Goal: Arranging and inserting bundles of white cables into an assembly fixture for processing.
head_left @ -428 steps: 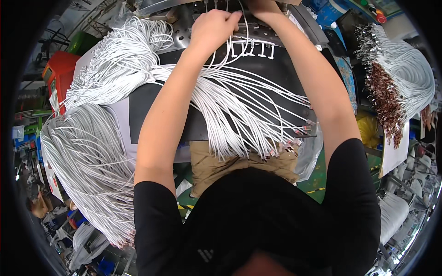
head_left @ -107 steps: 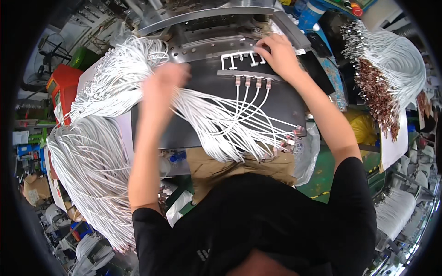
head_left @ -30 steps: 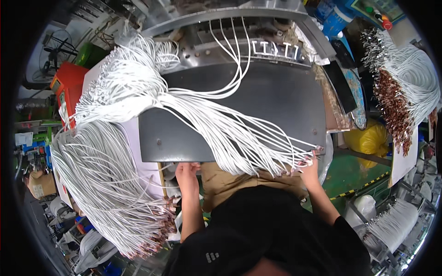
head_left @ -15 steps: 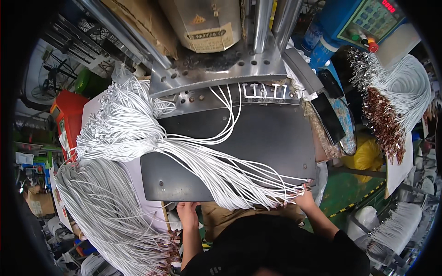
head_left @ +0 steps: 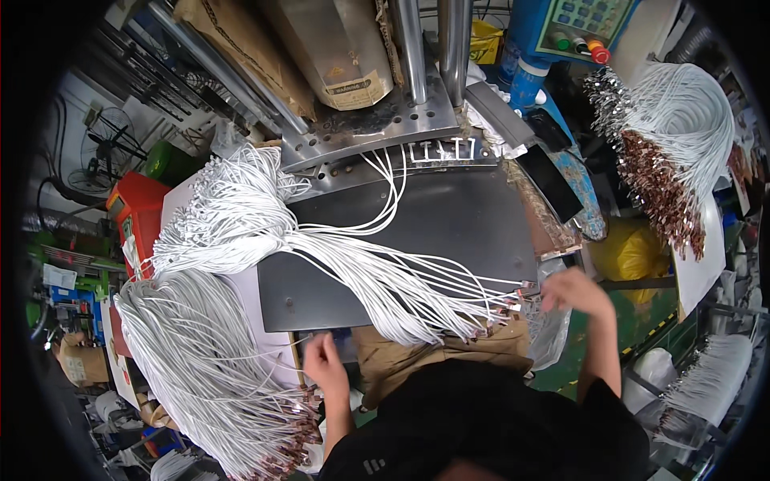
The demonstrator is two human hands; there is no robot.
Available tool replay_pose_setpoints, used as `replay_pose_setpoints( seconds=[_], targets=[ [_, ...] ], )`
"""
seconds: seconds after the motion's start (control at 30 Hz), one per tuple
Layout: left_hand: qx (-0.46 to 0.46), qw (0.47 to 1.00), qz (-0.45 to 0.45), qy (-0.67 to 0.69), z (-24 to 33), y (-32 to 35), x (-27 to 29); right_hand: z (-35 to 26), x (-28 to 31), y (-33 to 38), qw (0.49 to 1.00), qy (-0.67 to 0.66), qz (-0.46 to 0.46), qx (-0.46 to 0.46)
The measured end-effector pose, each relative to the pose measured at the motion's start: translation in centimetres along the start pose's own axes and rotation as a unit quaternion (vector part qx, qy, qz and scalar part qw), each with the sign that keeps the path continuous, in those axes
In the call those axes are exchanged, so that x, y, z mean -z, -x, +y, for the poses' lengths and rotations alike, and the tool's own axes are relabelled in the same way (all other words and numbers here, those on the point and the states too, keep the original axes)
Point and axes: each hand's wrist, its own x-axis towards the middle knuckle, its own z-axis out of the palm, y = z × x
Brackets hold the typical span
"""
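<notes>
A loose bundle of white cables [head_left: 377,280] with small copper-coloured ends lies across the dark metal worktable [head_left: 473,216]. Those ends fan out at the table's front right corner. Just beyond that corner is my right hand [head_left: 579,293], apart from the cables, its fingers loosely bent and nothing visible in them. My left hand [head_left: 327,367] is at the front edge, its fingers curled closed. A thin strand from the greyer cable bundle [head_left: 208,353] on the left runs up to it; whether the fingers hold it is hidden.
A steel machine plate [head_left: 377,128] with round posts stands behind the table. A row of white T-shaped pieces [head_left: 443,151] sits under it. At the back right are a blue control box [head_left: 581,32] and a hanging cable bundle [head_left: 682,136]. A red machine [head_left: 140,208] is at left.
My right hand has let go of the cable ends and moved right, off the corner. My left hand has come out from beneath the front edge. The view has shifted slightly.
</notes>
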Motion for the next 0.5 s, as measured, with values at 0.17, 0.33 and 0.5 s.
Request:
replay_pose_setpoints(
  seconds=[0.17,0.33,0.5],
  targets=[
    [-0.285,0.924,0.053,-0.251,10.5,-4.3,1.2,-11.2,-1.1,-2.7,0.934,-0.123,0.147,0.303],
    [-0.395,0.859,-0.165,-0.281,16.2,-7.4,-2.0,-15.7,-3.3,-14.7,0.847,0.331,0.284,0.304],
    [-0.439,0.814,-0.306,-0.225,17.8,-10.0,-3.9,-14.2,-2.5,-16.3,0.838,0.236,0.325,0.369]
  ],
)
